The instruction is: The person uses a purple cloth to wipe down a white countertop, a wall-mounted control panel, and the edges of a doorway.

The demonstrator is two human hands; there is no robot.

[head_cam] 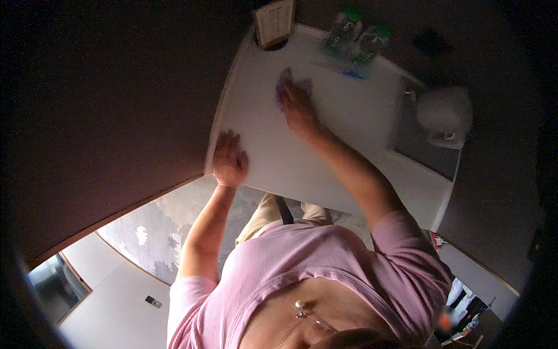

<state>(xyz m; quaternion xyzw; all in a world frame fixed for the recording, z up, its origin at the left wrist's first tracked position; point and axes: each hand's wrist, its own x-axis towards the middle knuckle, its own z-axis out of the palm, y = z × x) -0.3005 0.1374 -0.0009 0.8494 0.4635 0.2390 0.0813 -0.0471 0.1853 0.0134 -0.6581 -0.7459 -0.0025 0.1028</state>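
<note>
My right hand (301,109) holds a crumpled purple cloth (284,89) against a white tabletop (279,152), with the cloth showing at both sides of the fingers. Near the left edge of the same surface, my left hand (230,159) rests palm down, its fingers slightly apart and nothing in them. Beyond the right hand, towards the far edge, stand two clear containers with green lids (344,32) (372,41). A small blue item (356,74) lies just in front of them. The far side is dim and blurred.
A framed card bearing writing (274,24) stands at the far left corner. On the right, a whitish plastic-looking bundle (444,115) sits by a grey recessed panel (425,161). A dark wall (109,109) borders the left side. Patterned carpet (161,227) shows below.
</note>
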